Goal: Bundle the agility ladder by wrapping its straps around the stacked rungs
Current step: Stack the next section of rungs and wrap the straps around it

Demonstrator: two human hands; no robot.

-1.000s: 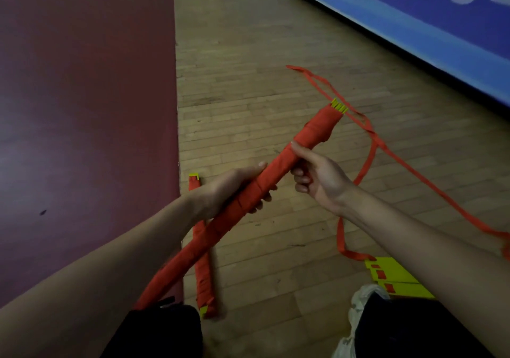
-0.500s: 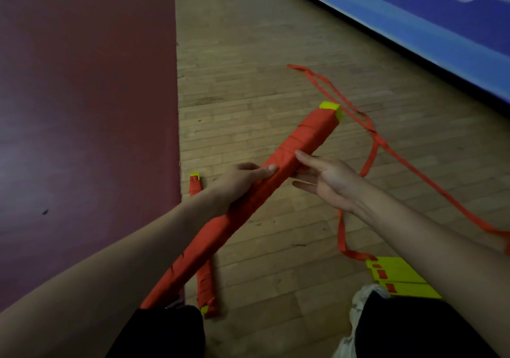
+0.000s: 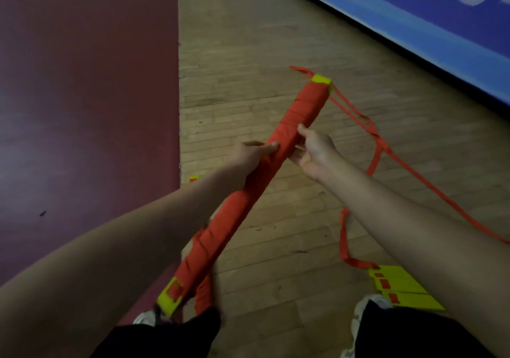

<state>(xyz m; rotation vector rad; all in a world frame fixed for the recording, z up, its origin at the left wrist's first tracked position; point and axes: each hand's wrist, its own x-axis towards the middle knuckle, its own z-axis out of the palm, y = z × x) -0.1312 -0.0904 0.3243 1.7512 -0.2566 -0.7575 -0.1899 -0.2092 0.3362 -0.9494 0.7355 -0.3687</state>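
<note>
Grips wrapped bundle [image 3: 242, 206] mid-length, left hand [image 3: 248, 157] and right hand [image 3: 316, 151] side by side, fingers [image 3: 271, 146] curled round it, slanted over the floor [image 3: 248, 54]. Risks unravelling wraps by slackening or snagging the trailing strap [image 3: 343, 236].

Strap-wrapped bundle of rungs [image 3: 240, 206] held diagonally above the wooden floor [image 3: 276, 40], yellow ends exposed at both tips. The left hand [image 3: 248, 156] grips its middle, fingers curled over the top. The right hand [image 3: 317, 151] holds it just beyond, thumb on top. A loose orange strap [image 3: 382, 144] trails across the floor to flat yellow rungs [image 3: 408, 301] beside the right shoe
</note>
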